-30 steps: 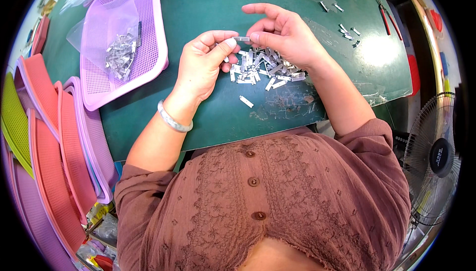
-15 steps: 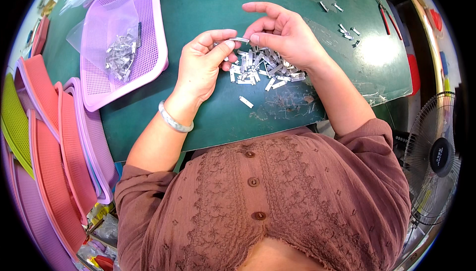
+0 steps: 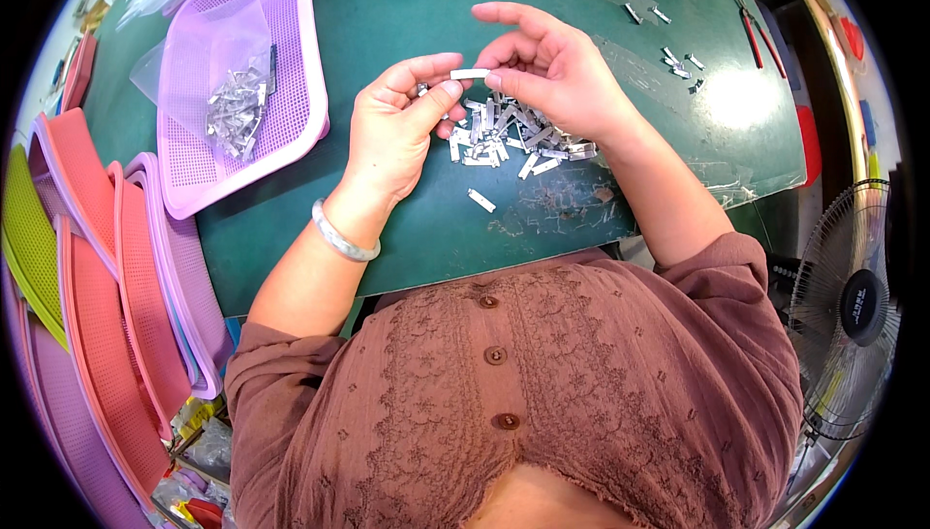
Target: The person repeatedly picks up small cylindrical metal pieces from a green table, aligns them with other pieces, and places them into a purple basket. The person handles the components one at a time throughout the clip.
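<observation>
A small, narrow silvery metal piece (image 3: 470, 74) spans the gap between my two hands, above the green table. My left hand (image 3: 399, 114) pinches its left end between thumb and fingertips, and more small metal shows behind those curled fingers. My right hand (image 3: 560, 74) has its thumb and finger closed on the other end, with the index finger raised. Below the hands lies a loose pile of similar metal pieces (image 3: 523, 132), partly hidden by my right hand. One single metal piece (image 3: 481, 201) rests nearer to me.
At the left stands a lilac perforated basket (image 3: 291, 132) holding a clear bag of metal pieces (image 3: 237, 108). Stacked coloured baskets (image 3: 116, 306) lean beside the table. Red-handled pliers (image 3: 760, 37) and several stray pieces (image 3: 675, 61) lie far right. A fan (image 3: 843, 306) stands right.
The metal piece between my hands has turned a little and now shows a broader, brighter face. Both hands stay almost in place.
</observation>
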`<state>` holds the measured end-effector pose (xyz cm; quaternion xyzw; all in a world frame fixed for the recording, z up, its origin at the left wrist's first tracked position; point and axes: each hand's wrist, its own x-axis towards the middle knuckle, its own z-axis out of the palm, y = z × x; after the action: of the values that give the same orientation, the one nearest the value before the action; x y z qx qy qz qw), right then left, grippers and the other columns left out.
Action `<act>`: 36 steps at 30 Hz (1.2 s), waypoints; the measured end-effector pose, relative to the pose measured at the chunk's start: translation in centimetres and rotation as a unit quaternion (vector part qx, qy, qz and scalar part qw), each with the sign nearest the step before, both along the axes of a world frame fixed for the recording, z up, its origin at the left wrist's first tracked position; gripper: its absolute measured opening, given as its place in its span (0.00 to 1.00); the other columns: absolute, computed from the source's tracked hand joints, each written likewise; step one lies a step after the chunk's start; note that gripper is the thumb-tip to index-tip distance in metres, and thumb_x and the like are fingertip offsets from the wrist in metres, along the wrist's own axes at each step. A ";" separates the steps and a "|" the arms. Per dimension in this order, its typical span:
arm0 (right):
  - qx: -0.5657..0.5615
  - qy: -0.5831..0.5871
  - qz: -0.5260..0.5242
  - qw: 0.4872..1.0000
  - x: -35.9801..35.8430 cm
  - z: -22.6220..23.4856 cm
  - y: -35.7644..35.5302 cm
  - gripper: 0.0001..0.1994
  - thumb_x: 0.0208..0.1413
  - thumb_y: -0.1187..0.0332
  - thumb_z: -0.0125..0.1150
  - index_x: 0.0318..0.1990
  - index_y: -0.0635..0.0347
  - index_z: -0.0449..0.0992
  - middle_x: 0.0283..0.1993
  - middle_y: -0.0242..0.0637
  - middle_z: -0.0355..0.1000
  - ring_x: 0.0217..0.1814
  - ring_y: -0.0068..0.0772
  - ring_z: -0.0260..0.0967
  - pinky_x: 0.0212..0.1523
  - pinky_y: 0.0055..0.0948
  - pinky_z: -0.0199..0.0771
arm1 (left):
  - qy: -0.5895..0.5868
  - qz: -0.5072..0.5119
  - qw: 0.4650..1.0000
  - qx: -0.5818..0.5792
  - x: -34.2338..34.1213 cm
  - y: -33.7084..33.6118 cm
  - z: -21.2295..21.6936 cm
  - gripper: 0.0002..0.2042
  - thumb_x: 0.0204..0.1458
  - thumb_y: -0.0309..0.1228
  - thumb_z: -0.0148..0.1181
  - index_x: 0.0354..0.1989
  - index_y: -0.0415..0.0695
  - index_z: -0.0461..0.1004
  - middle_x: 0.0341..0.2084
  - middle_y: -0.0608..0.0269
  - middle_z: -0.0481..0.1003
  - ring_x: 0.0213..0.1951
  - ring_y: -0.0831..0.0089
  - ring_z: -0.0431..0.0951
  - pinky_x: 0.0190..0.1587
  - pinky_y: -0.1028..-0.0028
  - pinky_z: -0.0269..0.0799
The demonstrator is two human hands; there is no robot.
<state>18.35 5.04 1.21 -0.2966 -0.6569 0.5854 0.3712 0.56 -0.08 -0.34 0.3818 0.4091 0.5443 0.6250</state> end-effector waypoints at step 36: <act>-0.013 -0.050 -0.034 0.998 0.3 0.2 0.3 0.23 0.48 0.81 0.56 0.55 0.64 0.63 0.32 0.30 0.69 0.35 0.16 0.66 0.39 0.17 0.65 | 0.048 -0.112 0.984 -0.132 -0.6 0.2 1.0 0.08 0.54 0.32 0.52 0.31 0.39 0.73 0.20 0.68 0.70 0.19 0.83 0.67 0.17 0.86 0.57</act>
<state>18.61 5.37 1.40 -0.3524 -0.6567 0.5650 0.3541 -0.06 0.11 0.65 0.3657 0.4614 0.3928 0.7065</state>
